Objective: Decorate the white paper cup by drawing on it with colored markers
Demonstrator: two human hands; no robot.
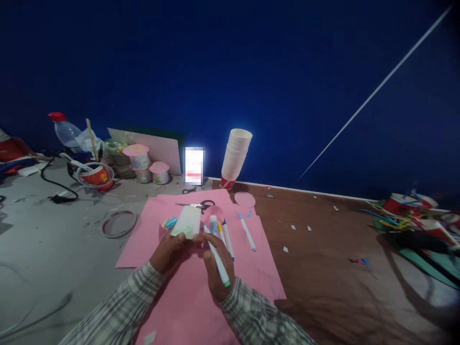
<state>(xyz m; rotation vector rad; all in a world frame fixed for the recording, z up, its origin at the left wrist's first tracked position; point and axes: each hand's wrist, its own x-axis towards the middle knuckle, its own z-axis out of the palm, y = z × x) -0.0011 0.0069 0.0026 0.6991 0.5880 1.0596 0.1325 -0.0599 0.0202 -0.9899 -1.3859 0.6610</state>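
Observation:
My left hand (170,251) is closed on the lower left edge of a white paper piece (187,219) with green marks near its bottom; whether it is a cup or a folded card I cannot tell. In my right hand (219,266) lies a white marker (218,262) with a green end, its other end close to the paper's lower right. Right beside it on the pink paper (183,297) are a yellow marker (221,231) and a blue-tipped marker (229,242). Black-handled scissors (203,206) rest behind the white piece.
A tilted stack of paper cups (236,155) stands against the blue wall. Decorated pots (159,172), a bottle (66,132) and a tape roll (119,224) are at left. Another marker (247,232) lies on the pink paper. Cups and strips (400,203) crowd the far right.

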